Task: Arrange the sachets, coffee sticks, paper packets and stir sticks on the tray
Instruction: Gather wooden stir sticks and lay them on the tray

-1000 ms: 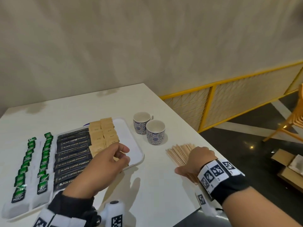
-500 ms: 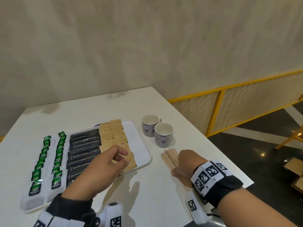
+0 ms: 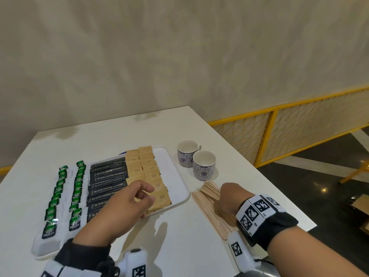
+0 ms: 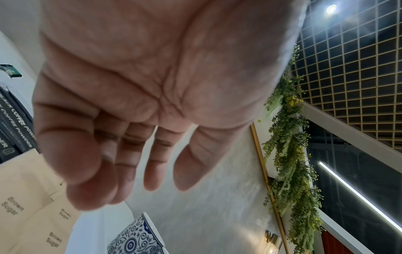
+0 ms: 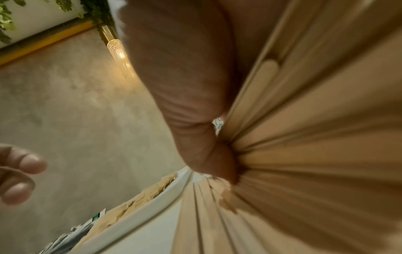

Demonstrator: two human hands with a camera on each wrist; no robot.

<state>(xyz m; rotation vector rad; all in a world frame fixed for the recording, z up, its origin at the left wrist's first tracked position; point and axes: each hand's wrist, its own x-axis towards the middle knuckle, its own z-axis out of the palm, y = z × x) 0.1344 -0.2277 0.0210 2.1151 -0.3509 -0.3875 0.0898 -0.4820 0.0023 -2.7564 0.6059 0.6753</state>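
Right hand was clamped down on the stir sticks, fingers hidden under the knuckles; wrist view just blur and wood. Left hand hung loosely curled, holding nothing, over the brown paper packets. Sticks: pale flat wood, fanned on the table just right of the tray.

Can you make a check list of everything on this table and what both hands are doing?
Surface: white table.
Job's things: tray holds green tea sachets, black coffee sticks, brown sugar packets; stir sticks beside the tray, on the table.
Clutter: two patterned cups.
Hands: left hand empty, loosely curled over the tray; right hand on the stir sticks, grip unclear.
Cables: nothing seen.
Surroundings: yellow railing, plain wall.
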